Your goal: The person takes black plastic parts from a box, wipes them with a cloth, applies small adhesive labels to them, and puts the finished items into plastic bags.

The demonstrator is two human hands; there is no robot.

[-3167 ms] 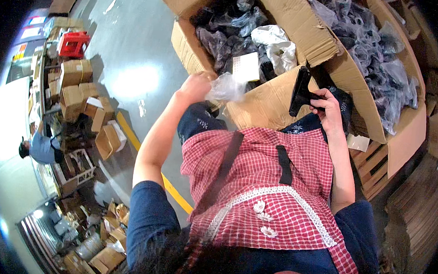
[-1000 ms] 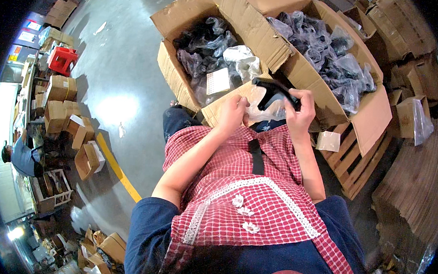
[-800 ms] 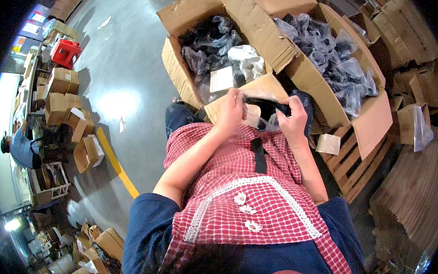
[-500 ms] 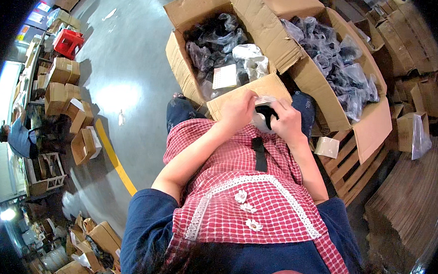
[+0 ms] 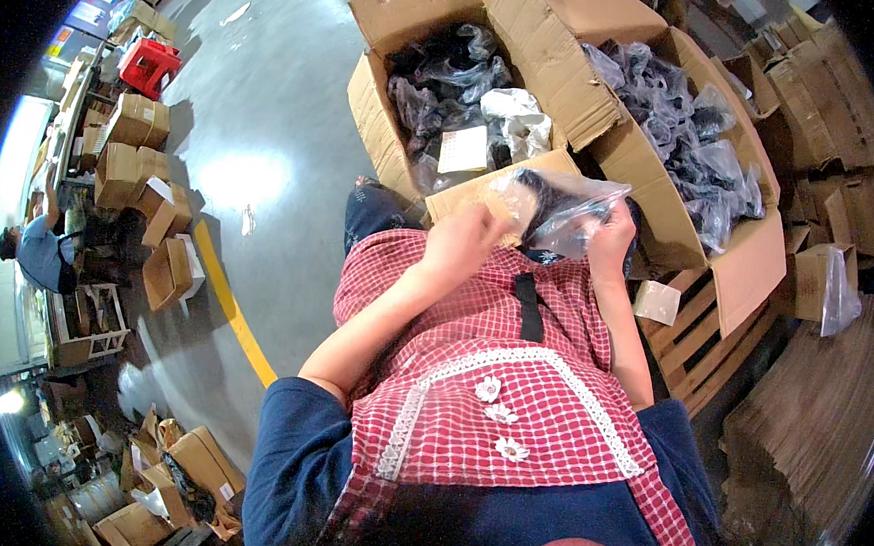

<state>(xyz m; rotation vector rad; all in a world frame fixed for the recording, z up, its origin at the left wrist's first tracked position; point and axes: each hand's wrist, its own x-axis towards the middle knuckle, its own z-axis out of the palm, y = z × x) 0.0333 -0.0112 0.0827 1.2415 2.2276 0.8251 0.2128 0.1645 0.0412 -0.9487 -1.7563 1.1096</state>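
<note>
Plastic bag (image 5: 593, 209), carton edge (image 5: 465, 194) beyond, grey floor (image 5: 293, 89) left

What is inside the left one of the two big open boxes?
In the left box, clear bags around dark things, white wrapping and a pale card show on top. Whatever lies beneath them is covered.

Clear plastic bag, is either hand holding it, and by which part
The right hand holds the clear plastic bag by its right end. The left hand is blurred; its grip cannot be told.
</note>
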